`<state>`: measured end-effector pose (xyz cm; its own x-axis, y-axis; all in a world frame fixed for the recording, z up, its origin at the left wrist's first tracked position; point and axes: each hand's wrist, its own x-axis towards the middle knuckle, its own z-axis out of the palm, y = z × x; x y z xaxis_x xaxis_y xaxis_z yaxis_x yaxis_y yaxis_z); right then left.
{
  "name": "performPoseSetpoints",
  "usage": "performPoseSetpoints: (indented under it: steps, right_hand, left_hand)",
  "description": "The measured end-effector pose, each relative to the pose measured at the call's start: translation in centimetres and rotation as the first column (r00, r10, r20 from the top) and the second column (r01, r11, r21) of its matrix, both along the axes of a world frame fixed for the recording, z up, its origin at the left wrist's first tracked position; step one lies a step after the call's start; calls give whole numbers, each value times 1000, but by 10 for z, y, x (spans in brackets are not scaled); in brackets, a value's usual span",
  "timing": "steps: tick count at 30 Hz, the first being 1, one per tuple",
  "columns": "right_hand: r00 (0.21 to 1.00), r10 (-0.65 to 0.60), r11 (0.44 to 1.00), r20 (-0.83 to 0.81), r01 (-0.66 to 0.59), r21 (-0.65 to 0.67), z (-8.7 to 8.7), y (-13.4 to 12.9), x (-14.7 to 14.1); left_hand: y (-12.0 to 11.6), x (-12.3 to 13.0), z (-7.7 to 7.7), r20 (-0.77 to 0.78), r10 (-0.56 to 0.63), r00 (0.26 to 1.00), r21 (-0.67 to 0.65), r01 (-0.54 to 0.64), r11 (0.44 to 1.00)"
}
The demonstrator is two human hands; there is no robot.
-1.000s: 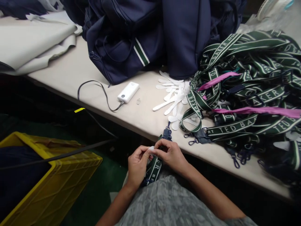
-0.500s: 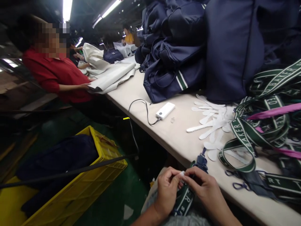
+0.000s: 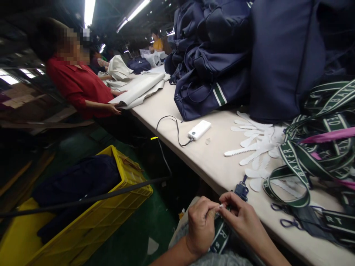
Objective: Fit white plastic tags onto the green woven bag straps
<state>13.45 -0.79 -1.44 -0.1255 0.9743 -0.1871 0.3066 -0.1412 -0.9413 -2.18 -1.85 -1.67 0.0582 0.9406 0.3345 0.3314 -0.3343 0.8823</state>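
Close to the table edge, my left hand (image 3: 202, 223) and my right hand (image 3: 241, 214) meet, fingertips pinched together. Between them shows a small white piece (image 3: 221, 205), mostly covered by the fingers; its exact kind is hidden. Under the hands, over my lap, hangs a green-and-white lettered strap (image 3: 220, 238). Its dark blue hardware (image 3: 242, 189) rests at the table edge, just beyond my right hand. Several white strips with toothed edges (image 3: 249, 149) lie spread out on the table ahead.
Lettered straps with metal hooks (image 3: 288, 223) are heaped at the right. Navy bags (image 3: 210, 81) pile up behind. A white power bank (image 3: 199, 130) with a cable lies mid-table. At the left stand a yellow crate (image 3: 111, 218) and a person in red (image 3: 80, 87) handling pale sheets.
The view has shifted slightly leftward. Both hands still pinch the white piece, with the right fingers a little more raised. The person in red has shifted their hands on the sheet.
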Motion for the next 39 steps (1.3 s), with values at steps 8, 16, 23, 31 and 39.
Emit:
performPoseSetpoints:
  steps: [8,16,23,31,39]
  right_hand:
    - [998,-13,999,-54,15,44,-8,-3,-3]
    - [977,-175,938,126,126,324,-14,-16,-23]
    - [965,-145,953,218,78,292,-21,-11,-23]
    - [989,-5,966,146,-32,255,-7,-1,-14]
    - [938,-210,919,277,93,382,-20,-22,-25]
  left_hand:
    - [-3,2,-3,-76,39,996,76,-33,997]
    - [-3,3,-8,45,127,991,-244,-113,963]
    - [-4,1,-14,16,70,997,-129,-67,989]
    - [0,-1,-12,52,138,989,-295,-117,948]
    - [-4,0,-9,19,17,1000,-47,-16,999]
